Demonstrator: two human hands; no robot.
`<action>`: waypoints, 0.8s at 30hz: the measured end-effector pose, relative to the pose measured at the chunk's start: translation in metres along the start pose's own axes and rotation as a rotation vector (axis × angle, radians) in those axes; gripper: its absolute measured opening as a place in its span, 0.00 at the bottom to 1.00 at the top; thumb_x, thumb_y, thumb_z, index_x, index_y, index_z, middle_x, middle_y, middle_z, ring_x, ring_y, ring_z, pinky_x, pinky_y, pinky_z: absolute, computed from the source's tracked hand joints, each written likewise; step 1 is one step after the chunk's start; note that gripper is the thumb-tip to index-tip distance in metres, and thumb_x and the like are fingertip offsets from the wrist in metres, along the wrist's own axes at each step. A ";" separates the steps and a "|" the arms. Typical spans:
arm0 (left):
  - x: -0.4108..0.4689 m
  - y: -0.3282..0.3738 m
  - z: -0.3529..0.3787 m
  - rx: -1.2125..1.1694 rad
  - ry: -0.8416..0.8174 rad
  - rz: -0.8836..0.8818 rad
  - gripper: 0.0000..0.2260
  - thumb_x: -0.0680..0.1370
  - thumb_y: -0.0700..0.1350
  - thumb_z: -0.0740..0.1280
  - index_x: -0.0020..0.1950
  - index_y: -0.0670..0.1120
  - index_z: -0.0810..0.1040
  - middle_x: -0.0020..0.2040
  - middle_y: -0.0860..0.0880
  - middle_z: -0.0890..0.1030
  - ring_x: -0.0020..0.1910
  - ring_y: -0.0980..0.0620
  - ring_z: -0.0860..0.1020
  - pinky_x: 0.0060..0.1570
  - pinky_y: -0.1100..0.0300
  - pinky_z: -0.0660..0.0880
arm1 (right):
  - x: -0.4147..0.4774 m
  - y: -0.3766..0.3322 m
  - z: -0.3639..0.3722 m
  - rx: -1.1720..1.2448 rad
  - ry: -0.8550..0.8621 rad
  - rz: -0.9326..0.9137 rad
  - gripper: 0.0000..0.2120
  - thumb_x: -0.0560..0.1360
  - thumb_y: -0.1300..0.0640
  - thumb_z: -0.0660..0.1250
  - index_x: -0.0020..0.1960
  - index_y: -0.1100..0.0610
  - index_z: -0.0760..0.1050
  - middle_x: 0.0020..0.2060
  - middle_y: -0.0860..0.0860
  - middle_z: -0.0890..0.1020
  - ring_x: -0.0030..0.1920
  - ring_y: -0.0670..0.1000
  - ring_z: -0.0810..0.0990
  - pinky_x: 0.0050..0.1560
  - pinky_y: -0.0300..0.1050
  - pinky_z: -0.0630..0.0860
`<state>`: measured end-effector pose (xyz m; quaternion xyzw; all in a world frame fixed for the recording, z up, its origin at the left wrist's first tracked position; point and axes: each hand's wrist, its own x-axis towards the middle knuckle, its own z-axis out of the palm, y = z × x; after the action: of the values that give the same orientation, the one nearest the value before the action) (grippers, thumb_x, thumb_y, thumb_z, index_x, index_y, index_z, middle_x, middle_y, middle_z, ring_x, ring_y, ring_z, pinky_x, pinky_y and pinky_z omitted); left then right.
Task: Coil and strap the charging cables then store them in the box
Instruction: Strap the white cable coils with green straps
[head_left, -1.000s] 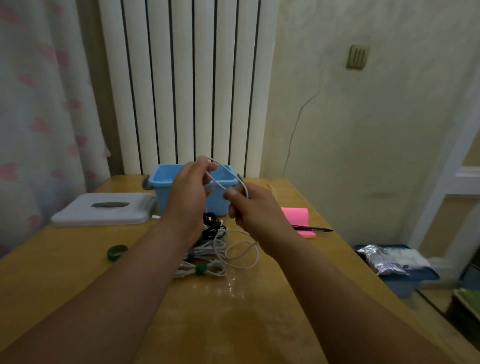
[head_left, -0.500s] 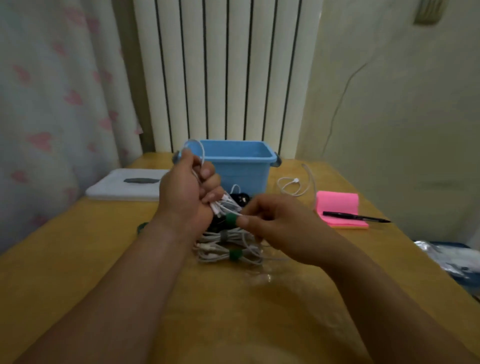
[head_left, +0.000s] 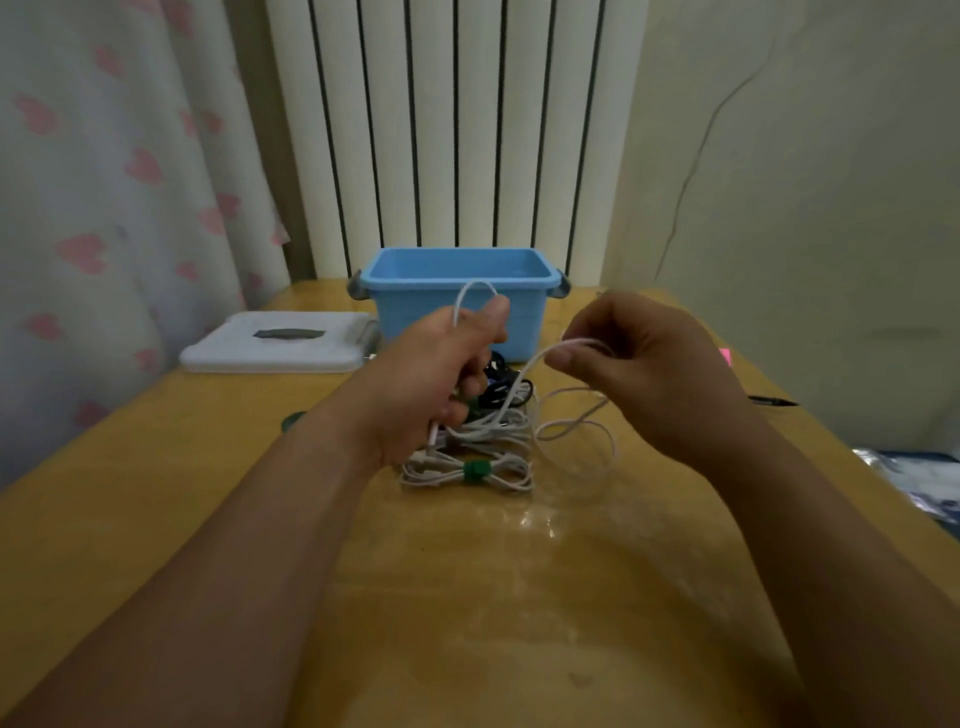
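Right hand (head_left: 644, 364) now apart — blue box (head_left: 457, 306) cable-free

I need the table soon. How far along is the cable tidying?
Done: at least one white bundle lies strapped in green. In hand: both hands, left and right, are coiling a loose white cable. Left: strapping it, then moving everything into the blue box, which looks empty.

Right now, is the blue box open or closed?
Open. The blue box has no lid on it; its inner walls show, and a white lid lies beside it on the table.
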<state>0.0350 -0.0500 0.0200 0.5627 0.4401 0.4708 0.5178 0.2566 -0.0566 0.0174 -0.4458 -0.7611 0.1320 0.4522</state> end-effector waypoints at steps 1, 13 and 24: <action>0.000 -0.001 0.003 0.012 -0.022 -0.011 0.22 0.83 0.60 0.66 0.65 0.43 0.78 0.41 0.50 0.71 0.36 0.55 0.68 0.26 0.65 0.63 | 0.000 0.000 0.000 0.022 0.024 0.008 0.09 0.75 0.48 0.77 0.48 0.49 0.79 0.38 0.46 0.82 0.40 0.46 0.81 0.39 0.36 0.78; -0.016 0.000 0.010 0.419 -0.375 0.021 0.13 0.86 0.54 0.64 0.61 0.48 0.82 0.41 0.51 0.84 0.40 0.53 0.80 0.42 0.58 0.76 | 0.002 -0.001 0.008 0.096 -0.009 -0.014 0.10 0.77 0.53 0.76 0.53 0.53 0.76 0.39 0.49 0.81 0.37 0.44 0.79 0.39 0.36 0.77; -0.006 -0.005 0.004 -0.132 -0.275 -0.011 0.10 0.89 0.48 0.59 0.56 0.44 0.75 0.33 0.48 0.68 0.32 0.50 0.74 0.46 0.47 0.81 | 0.002 0.017 0.004 0.323 -0.189 0.264 0.10 0.86 0.53 0.64 0.55 0.55 0.82 0.44 0.54 0.87 0.51 0.55 0.88 0.59 0.55 0.82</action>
<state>0.0375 -0.0561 0.0143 0.5842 0.3362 0.4143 0.6115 0.2623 -0.0440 0.0060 -0.4488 -0.7042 0.3513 0.4233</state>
